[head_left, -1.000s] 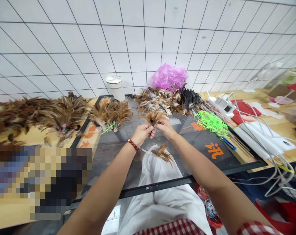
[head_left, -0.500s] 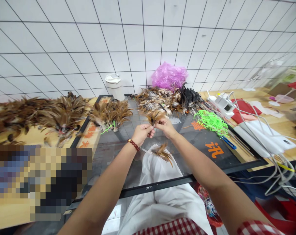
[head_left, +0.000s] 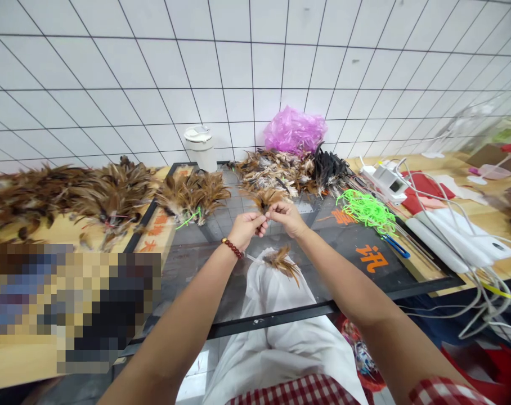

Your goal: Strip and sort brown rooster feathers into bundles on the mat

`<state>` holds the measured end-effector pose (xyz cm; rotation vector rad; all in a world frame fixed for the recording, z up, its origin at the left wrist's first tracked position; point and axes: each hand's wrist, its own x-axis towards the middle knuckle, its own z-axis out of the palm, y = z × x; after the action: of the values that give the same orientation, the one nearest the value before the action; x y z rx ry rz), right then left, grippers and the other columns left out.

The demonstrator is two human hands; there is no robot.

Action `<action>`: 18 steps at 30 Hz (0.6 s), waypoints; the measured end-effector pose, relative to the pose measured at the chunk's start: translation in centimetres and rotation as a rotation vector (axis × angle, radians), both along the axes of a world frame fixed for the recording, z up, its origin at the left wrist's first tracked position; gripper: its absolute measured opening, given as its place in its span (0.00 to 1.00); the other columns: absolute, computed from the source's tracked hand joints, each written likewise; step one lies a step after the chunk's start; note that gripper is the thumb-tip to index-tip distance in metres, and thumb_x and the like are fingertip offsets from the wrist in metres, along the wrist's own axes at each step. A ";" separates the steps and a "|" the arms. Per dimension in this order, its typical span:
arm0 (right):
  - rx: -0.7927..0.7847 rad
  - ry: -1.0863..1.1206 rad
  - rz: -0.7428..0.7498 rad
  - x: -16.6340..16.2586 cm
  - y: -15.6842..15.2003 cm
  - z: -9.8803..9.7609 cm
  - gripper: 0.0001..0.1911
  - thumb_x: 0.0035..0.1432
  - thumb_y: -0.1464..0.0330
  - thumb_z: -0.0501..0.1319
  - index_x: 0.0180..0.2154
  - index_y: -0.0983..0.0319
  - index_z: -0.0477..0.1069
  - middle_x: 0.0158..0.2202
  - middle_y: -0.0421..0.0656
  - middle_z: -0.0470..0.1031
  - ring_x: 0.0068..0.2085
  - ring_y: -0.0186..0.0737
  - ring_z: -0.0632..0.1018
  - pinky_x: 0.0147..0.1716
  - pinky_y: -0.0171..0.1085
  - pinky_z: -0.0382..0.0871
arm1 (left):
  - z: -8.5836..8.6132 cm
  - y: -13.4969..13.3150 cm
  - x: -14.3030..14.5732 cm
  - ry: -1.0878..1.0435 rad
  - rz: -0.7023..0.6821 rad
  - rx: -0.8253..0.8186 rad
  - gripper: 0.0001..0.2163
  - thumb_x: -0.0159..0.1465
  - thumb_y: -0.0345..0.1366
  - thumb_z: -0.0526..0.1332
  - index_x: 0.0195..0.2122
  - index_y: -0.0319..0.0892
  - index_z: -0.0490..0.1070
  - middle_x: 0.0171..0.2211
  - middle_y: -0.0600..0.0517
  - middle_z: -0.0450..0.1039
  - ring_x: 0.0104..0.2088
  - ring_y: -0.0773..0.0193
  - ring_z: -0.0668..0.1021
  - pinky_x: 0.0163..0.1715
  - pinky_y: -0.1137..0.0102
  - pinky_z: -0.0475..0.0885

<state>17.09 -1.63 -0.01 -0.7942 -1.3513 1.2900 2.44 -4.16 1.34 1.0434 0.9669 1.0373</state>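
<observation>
My left hand (head_left: 247, 228) and my right hand (head_left: 286, 217) meet over the dark cutting mat (head_left: 344, 247), fingers pinched together on the quill ends of a small bunch of brown feathers (head_left: 267, 198) that fans away from me. A red bead bracelet (head_left: 231, 248) circles my left wrist. Just below my hands, a few loose brown feathers (head_left: 281, 260) lie on white cloth (head_left: 276, 315) draped over the mat's near edge.
Piles of brown feathers (head_left: 70, 194) cover the table's left, a tied bunch (head_left: 192, 197) and a mixed heap (head_left: 281, 169) lie behind my hands. Green cords (head_left: 365, 209), a white cup (head_left: 200, 147), a pink bag (head_left: 294, 130) and white cables (head_left: 449, 236) fill the right.
Both hands have stayed together on the feather bunch, shifting only slightly upward. Nothing else has moved.
</observation>
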 end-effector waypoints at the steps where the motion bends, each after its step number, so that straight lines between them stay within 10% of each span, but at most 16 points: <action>1: -0.009 0.002 -0.008 0.0 0.0 0.0 0.10 0.38 0.65 0.68 0.22 0.63 0.70 0.21 0.36 0.70 0.25 0.30 0.68 0.30 0.33 0.63 | 0.0 0.0 0.0 -0.001 0.006 -0.008 0.10 0.50 0.35 0.67 0.20 0.34 0.70 0.17 0.51 0.69 0.16 0.72 0.69 0.16 0.76 0.64; 18: 0.039 -0.068 0.072 0.4 -0.1 0.3 0.12 0.43 0.62 0.68 0.22 0.64 0.72 0.21 0.38 0.70 0.26 0.31 0.69 0.31 0.33 0.63 | 0.1 0.0 -0.7 -0.027 -0.106 -0.019 0.13 0.46 0.39 0.70 0.21 0.33 0.71 0.18 0.51 0.70 0.16 0.72 0.70 0.15 0.76 0.65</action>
<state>17.52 -1.75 0.30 -0.7744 -1.4670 1.2983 1.75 -4.12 1.47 1.0512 0.8892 0.9508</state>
